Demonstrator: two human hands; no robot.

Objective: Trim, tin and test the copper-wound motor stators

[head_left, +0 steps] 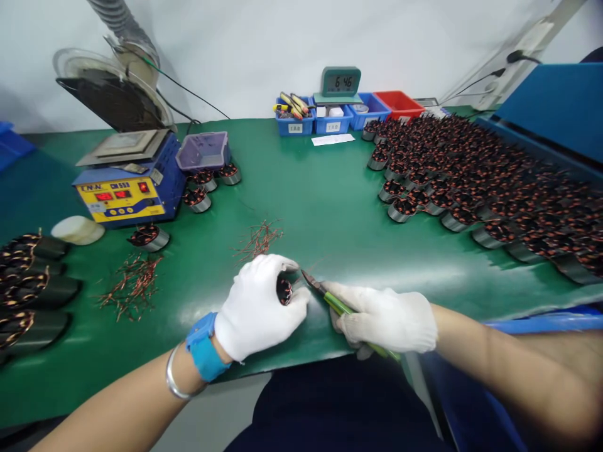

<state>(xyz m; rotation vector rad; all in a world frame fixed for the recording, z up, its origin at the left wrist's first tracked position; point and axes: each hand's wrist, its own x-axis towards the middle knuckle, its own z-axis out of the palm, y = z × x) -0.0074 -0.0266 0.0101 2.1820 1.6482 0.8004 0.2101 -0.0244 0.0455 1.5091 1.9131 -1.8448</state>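
Note:
My left hand [261,307], in a white glove, is wrapped round a small wire-wound motor stator [284,290]; most of the stator is hidden by the glove. My right hand [384,317], gloved too, grips green-handled cutting pliers [336,302]. Their dark jaws point left, a short way from the stator and apart from it. Just beyond my left hand lies a loose pile of copper wire clippings [259,240].
Rows of stators [452,163] crowd the right side. On the left stand a blue-and-yellow solder pot [129,182], a purple bin [205,150], more clippings [132,285] and larger stators [35,289]. Blue tool bins [294,129], a red bin [399,103] and a clock [340,83] line the back.

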